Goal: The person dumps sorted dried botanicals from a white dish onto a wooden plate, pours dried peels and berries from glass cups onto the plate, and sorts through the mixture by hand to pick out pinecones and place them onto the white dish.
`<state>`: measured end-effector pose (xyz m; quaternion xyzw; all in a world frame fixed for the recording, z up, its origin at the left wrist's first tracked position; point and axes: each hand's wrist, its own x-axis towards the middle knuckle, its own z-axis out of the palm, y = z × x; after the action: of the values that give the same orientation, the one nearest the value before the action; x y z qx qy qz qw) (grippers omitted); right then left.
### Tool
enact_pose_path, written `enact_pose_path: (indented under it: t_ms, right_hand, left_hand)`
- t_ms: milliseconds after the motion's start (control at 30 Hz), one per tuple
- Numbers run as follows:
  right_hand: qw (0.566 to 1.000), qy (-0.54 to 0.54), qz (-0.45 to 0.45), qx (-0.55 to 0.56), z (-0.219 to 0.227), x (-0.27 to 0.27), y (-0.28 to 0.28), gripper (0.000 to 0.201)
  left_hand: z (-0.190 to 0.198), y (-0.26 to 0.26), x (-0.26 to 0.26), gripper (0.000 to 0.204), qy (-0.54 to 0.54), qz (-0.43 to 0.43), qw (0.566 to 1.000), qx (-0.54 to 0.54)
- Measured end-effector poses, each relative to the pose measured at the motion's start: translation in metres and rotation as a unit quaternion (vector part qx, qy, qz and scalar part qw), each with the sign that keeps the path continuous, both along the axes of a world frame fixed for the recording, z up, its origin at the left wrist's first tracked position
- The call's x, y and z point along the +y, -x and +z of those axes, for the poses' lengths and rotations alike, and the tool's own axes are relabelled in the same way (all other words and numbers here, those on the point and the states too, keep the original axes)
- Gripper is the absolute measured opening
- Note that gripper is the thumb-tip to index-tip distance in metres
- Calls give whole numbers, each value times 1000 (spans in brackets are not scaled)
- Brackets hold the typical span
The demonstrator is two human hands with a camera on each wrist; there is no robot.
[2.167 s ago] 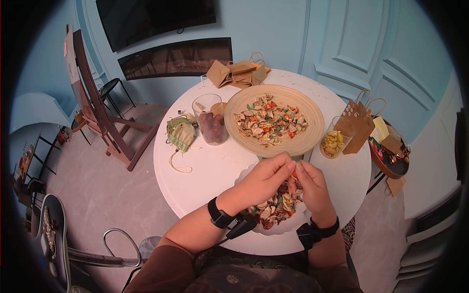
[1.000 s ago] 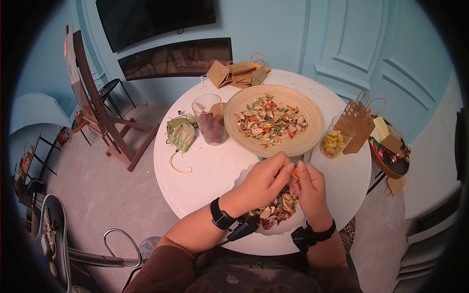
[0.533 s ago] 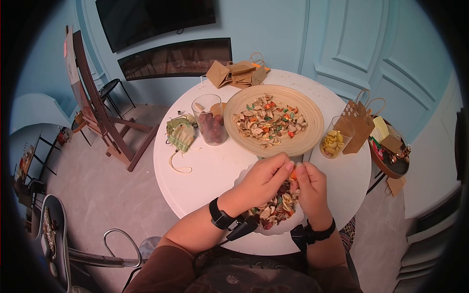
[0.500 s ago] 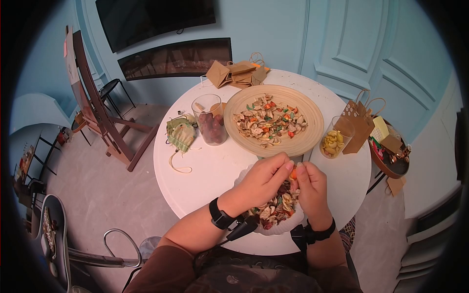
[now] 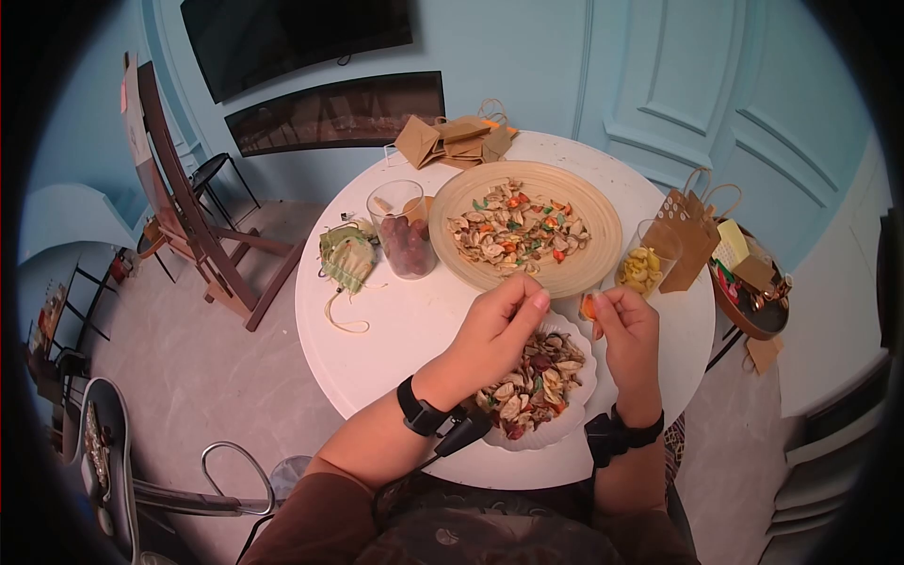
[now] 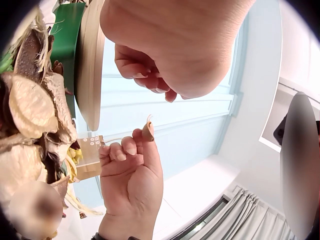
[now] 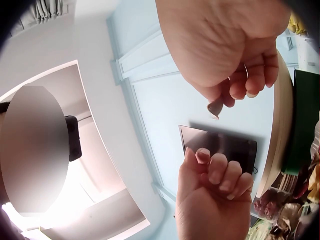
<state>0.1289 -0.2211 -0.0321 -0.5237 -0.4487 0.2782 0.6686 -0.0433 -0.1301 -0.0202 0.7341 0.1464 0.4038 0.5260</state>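
Note:
My right hand (image 5: 629, 339) pinches a small orange dried petal (image 5: 589, 306) between thumb and forefinger; in the left wrist view this petal (image 6: 148, 131) has a thin curled tip. Apart from it, my left hand (image 5: 499, 325) is raised with its fingers curled, and nothing shows in its fingers in the right wrist view. Both hands hover over a white scalloped dish (image 5: 586, 363) heaped with dried potpourri (image 5: 535, 386) in cream, brown, green and orange. Just beyond them, a wide shallow wooden bowl (image 5: 607, 226) holds more potpourri in similar colours, spread loosely.
Left of the bowl stand a clear cup (image 5: 407, 250) of dark red pieces and a green drawstring pouch (image 5: 347, 256). To the right are a cup (image 5: 642, 268) of yellow pieces and a brown paper bag (image 5: 686, 235). Folded paper bags (image 5: 457, 141) lie at the table's back.
My hands, together before, have separated: the right has moved right with the orange petal, the left slightly up and left. More of the scalloped dish now shows between them.

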Motion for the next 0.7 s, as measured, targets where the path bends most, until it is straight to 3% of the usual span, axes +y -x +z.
enact_pose_path:
  t_ms: [233, 400, 533, 667, 700]
  right_hand:
    - [995, 77, 11, -58, 1, 3, 5, 14]
    - [961, 168, -27, -220, -12, 6, 0, 14]
    - [953, 176, -24, -244, -5, 3, 2, 16]
    - [958, 151, -34, -243, -1, 0, 4, 18]
    - [958, 156, -32, -240, 2, -2, 5, 18]
  left_hand:
    - [1, 1, 6, 22, 39, 26, 998, -45]
    - [3, 5, 17, 22, 39, 62, 996, -49]
    - [6, 11, 33, 20, 24, 99, 994, -45]
    - [24, 13, 50, 17, -10, 129, 992, 11]
    - [32, 12, 52, 17, -63, 144, 985, 78]
